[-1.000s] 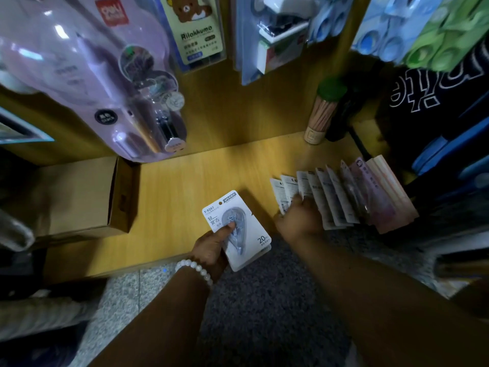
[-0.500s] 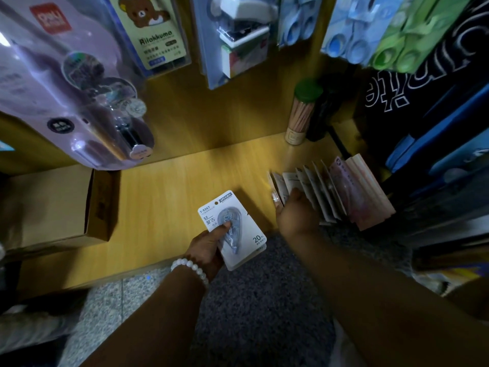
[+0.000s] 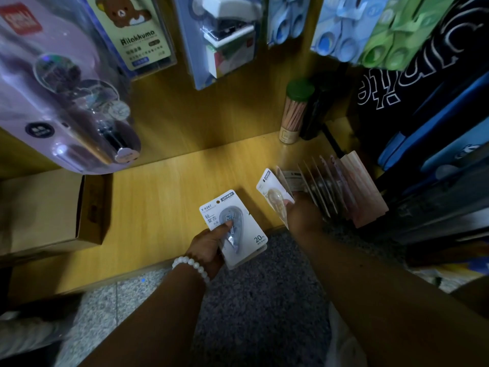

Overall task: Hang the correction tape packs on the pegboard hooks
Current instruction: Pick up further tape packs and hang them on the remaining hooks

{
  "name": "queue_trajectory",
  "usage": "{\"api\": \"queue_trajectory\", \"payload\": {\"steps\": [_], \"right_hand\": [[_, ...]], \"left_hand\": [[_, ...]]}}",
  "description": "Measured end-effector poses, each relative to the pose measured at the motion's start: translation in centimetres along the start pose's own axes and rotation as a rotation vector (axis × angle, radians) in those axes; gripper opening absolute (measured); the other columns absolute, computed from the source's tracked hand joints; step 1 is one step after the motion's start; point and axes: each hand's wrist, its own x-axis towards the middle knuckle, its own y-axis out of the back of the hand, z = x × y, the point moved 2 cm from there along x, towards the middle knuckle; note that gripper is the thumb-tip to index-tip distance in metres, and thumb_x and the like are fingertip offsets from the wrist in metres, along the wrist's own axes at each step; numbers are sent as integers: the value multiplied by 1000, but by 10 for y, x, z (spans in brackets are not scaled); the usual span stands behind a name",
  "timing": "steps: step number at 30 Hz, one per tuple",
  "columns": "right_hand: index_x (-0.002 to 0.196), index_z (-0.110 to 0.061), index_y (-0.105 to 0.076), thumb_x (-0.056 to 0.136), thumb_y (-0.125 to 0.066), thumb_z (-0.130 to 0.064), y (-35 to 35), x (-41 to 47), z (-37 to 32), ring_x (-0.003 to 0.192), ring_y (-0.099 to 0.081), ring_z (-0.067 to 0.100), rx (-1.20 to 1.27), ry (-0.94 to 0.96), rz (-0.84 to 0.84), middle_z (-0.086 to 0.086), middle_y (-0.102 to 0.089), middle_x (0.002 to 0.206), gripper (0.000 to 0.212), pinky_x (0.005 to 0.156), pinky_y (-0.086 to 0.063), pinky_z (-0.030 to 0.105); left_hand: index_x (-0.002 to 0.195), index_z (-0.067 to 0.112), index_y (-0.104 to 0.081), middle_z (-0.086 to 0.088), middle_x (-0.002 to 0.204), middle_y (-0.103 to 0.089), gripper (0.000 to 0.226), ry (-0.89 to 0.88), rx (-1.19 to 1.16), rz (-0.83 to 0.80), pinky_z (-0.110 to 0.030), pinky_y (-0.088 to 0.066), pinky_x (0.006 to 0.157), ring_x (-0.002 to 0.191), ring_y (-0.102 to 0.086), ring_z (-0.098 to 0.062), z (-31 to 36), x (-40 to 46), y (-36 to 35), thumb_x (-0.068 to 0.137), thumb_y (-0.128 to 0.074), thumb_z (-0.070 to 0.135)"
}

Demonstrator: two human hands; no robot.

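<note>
Your left hand (image 3: 209, 243) grips a small stack of correction tape packs (image 3: 232, 229), thumb pressed on the blue blister of the top one, held over the front edge of the wooden shelf (image 3: 158, 197). A white bead bracelet (image 3: 191, 267) sits on that wrist. Your right hand (image 3: 301, 213) pinches one beige pack (image 3: 275, 193), lifted and tilted, just beside the row of packs (image 3: 330, 189) standing on edge at the right end of the shelf. A cardboard box (image 3: 47, 210) rests on the shelf at left. A green-capped jar of sticks (image 3: 293, 112) stands at the back. Packaged stationery (image 3: 225, 41) hangs on the board above.
</note>
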Motion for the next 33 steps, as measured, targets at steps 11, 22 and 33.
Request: {"api": "queue_trajectory", "payload": {"steps": [11, 22, 33], "right_hand": [[132, -5, -54, 96, -56, -23, -4, -12, -28, 119, -53, 20, 788, -75, -142, 5, -58, 128, 40, 94, -35, 20], [122, -5, -59, 98, -52, -16, -35, -40, -42, 83, -65, 24, 1065, -254, -617, 15, -65, 110, 27, 79, -52, 36], [128, -17, -62, 91, -63, -28, -45, -43, -49, 106, -67, 26, 850, -117, -625, 8, -71, 115, 39, 101, -48, 48]], "left_hand": [[111, 10, -68, -19, 112, -72, 32, -70, 72, 185, -66, -50, 88, 100, -68, -42, 10, 2, 23, 80, -76, 12], [132, 8, -57, -19, 129, -63, 58, -80, -92, 29, -52, -43, 105, 118, -59, -35, 19, -15, 1, 91, -51, 48], [121, 5, -65, -24, 115, -70, 93, -98, 88, -22, -64, -48, 94, 106, -67, -42, 21, -13, -7, 41, -95, 43]]}}
